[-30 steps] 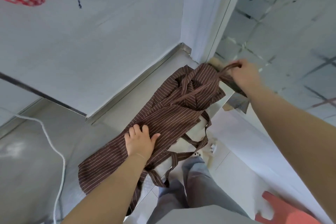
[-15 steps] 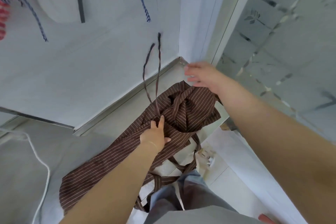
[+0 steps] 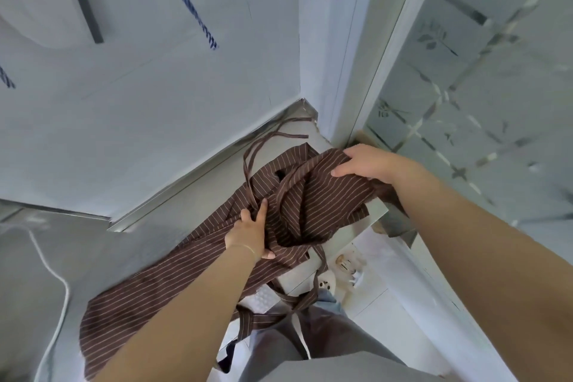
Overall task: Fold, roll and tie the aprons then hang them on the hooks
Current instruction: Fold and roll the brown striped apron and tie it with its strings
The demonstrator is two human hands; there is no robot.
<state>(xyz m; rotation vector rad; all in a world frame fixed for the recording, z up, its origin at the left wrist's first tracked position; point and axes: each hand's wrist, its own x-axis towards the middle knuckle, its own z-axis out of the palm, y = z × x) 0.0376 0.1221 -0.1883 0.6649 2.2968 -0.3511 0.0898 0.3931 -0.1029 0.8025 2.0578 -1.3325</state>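
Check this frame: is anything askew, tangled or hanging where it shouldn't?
Yes. The brown striped apron lies bunched and crooked across the metal counter, not folded. Its straps dangle off the front edge in loops, and another tie trails toward the wall corner. Both hands, left and right, grip the fabric.

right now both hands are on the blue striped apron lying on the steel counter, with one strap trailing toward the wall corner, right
Not quite: the apron is brown with thin pale stripes, not blue. The head view shows the left hand and the right hand both on it on the steel counter, with one strap trailing toward the wall corner.
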